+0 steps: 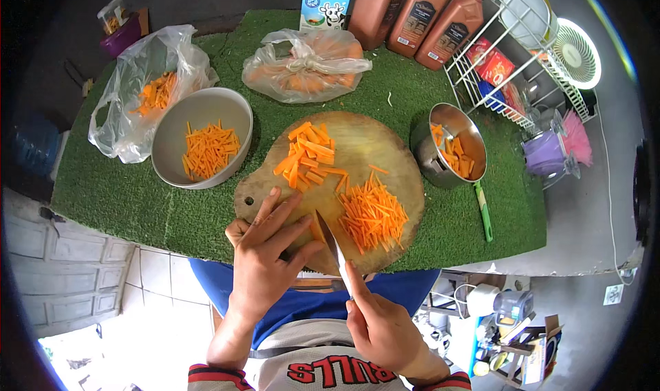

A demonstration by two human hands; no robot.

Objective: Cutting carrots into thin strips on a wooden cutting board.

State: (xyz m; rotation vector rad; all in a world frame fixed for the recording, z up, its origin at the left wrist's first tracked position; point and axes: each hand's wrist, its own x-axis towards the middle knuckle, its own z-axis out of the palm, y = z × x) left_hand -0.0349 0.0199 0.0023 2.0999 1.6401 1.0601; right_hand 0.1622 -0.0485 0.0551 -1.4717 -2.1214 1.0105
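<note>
My right hand (384,324) grips a kitchen knife (334,246), its blade pointing away from me over a round wooden cutting board (371,133). With spread fingertips, my left hand (273,246) pins a carrot piece (316,229) against the board, right beside the blade. The fingers partly cover that piece. Thin carrot sticks (375,213) lie heaped to the right of the knife. Thicker carrot slabs (308,153) are piled on the board's far left part. Left of the board, a pale bowl (161,148) holds more thin carrot sticks (210,148).
A metal pot (425,156) with carrot chunks stands at right, near a green-handled peeler (483,213). Behind the board are a knotted bag of carrots (309,68), a milk carton (325,4) and bottles (448,30). An open plastic bag (129,81) holds peelings; a wire rack (490,76) stands far right.
</note>
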